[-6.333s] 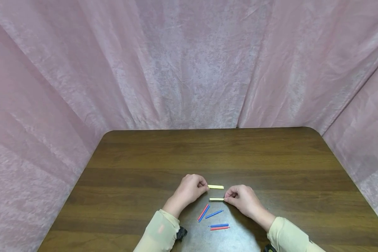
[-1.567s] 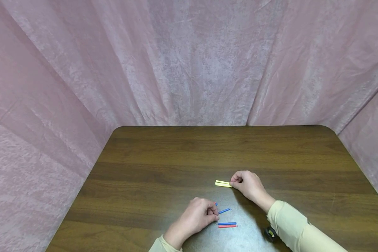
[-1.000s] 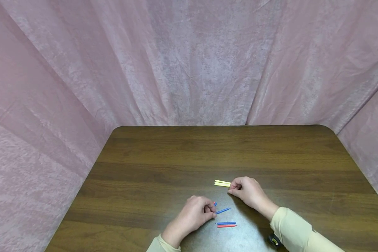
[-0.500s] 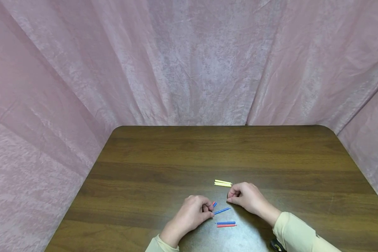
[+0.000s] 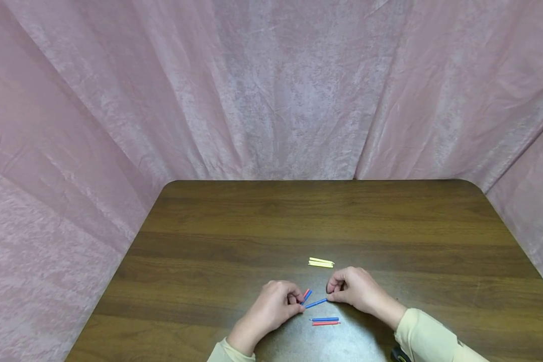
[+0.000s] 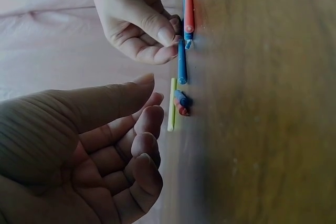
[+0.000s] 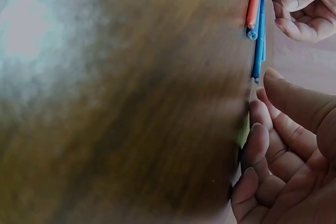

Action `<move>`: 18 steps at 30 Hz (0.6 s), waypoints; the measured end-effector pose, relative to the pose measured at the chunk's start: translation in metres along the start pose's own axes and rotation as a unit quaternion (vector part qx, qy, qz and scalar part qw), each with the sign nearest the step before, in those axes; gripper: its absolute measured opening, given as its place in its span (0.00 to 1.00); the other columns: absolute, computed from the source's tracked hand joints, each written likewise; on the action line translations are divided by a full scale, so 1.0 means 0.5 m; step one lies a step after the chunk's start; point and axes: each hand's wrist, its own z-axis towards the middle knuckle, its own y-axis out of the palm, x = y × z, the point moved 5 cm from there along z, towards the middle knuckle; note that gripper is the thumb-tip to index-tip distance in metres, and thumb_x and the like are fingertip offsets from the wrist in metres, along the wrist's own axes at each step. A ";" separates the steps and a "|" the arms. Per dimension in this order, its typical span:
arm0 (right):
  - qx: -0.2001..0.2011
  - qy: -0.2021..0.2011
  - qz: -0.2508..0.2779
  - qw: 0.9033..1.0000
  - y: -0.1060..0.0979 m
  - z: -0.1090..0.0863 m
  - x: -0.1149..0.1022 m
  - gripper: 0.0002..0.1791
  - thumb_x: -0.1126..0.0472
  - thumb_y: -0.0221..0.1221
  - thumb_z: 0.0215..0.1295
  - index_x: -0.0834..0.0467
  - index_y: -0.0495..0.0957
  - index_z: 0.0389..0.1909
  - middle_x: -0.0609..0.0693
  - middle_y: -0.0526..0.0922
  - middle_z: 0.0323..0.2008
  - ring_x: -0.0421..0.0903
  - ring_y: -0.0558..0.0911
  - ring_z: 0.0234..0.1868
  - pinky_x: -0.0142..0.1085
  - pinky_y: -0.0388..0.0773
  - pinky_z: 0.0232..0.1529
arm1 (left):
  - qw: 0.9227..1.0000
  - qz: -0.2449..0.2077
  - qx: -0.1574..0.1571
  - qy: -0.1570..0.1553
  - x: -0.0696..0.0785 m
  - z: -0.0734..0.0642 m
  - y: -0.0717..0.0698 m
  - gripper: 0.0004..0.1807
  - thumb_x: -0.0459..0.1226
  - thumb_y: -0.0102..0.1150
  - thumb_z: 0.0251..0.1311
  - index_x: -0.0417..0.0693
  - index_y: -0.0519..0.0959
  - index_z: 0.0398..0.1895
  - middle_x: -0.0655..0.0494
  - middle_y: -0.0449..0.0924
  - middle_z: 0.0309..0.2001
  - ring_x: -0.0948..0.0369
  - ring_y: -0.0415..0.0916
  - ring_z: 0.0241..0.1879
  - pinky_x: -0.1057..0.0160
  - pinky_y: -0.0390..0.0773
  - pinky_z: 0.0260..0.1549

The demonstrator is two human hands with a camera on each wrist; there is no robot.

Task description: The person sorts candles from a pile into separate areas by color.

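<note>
Head view | left hand (image 5: 273, 307): fingers loosely curled, holding nothing | right hand (image 5: 356, 291): fingertips at the right end of a slim, round, blue waxy stick (image 5: 316, 303); cannot tell whether gripped | stick: slanted between hands on brown wood-grain table (image 5: 253, 216), slim yellow sticks (image 5: 321, 265) beyond

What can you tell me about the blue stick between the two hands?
The blue stick is slim, round and smooth, waxy-looking, with a blunt end toward the left hand and a narrow tip toward the right hand. It appears to lie flat on the wooden table, slanting, its right end farther from the person. Both hands' fingertips are close to its ends, though whether they touch it is unclear.
</note>
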 end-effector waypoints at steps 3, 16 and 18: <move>-0.004 -0.003 -0.003 1.000 0.001 -0.002 -0.001 0.09 0.58 0.74 0.46 0.47 0.81 0.23 0.31 0.75 0.19 0.29 0.71 0.22 0.32 0.68 0.31 | 1.000 0.004 0.001 -0.001 -0.003 -0.002 -0.001 0.07 0.36 0.74 0.47 0.52 0.82 0.25 0.72 0.73 0.18 0.78 0.66 0.20 0.75 0.66 0.26; -0.005 -0.015 -0.038 0.999 0.007 -0.002 -0.004 0.11 0.59 0.74 0.46 0.46 0.79 0.21 0.30 0.73 0.19 0.27 0.69 0.23 0.33 0.67 0.32 | 1.000 0.009 0.008 -0.008 -0.006 -0.009 -0.005 0.07 0.36 0.74 0.47 0.52 0.82 0.25 0.71 0.74 0.18 0.78 0.67 0.20 0.74 0.67 0.28; -0.004 -0.021 -0.041 0.999 0.008 -0.003 -0.004 0.11 0.60 0.74 0.45 0.46 0.78 0.21 0.30 0.73 0.18 0.27 0.69 0.23 0.33 0.67 0.31 | 1.000 0.013 0.010 -0.007 -0.006 -0.009 -0.005 0.07 0.36 0.74 0.47 0.52 0.82 0.25 0.71 0.74 0.18 0.78 0.67 0.20 0.74 0.67 0.28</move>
